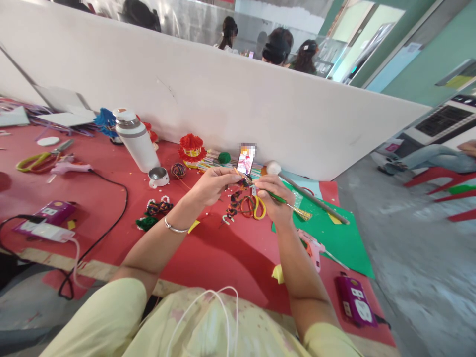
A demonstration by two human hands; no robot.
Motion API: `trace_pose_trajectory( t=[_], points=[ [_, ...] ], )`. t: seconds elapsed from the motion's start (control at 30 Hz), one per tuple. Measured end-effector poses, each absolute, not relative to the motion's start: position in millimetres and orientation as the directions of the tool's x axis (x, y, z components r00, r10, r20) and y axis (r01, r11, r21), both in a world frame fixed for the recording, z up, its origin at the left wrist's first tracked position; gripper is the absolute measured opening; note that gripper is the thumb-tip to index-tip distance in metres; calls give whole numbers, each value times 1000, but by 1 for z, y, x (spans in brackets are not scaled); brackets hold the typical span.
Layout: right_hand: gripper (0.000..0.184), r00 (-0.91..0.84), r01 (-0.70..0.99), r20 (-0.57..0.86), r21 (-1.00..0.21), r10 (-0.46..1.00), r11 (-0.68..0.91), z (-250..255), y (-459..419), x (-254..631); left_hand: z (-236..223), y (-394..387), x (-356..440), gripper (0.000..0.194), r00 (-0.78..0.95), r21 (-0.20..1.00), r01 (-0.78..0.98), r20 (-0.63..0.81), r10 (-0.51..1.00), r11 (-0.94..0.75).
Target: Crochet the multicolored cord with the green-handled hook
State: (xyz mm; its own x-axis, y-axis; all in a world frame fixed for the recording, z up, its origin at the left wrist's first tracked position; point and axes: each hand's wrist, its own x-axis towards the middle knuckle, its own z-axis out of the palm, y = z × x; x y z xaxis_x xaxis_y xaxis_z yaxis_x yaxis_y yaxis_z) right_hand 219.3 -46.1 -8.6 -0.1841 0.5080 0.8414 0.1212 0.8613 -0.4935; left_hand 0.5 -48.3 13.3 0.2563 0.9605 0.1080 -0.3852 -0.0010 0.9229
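Two sets of fingers closed: left hand point(214, 186) pinching yarnwork point(244, 183), likely steadying it, right hand point(275, 206) gripping a green-handled tool point(277, 198).

A narrow, dark multicoloured yarn strip with reddish and orange flecks point(233, 204) trailed crookedly below the left hand's point(215, 187) fingertips, pale bits showing at its lower end; whether it touched the table was unclear. A slim, straight tool with a green handle point(275, 197) slanted through the right hand's point(280, 211) grip, its tip end too small to make out.
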Motion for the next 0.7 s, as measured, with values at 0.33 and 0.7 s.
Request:
trace_pose_trajectory(
  t=[0.33, 0.7],
  points=[
    [16, -175, 123, 838, -503, 518, 856, -10, -46, 219, 9, -47, 0, 22, 269, 923, -384, 134, 954, -21],
    [17, -164, 59, 804, -570, 571, 820, -10, -49, 218, 12, -48, 1, 18, 270, 922, -385, 141, 952, -27]
  ],
)
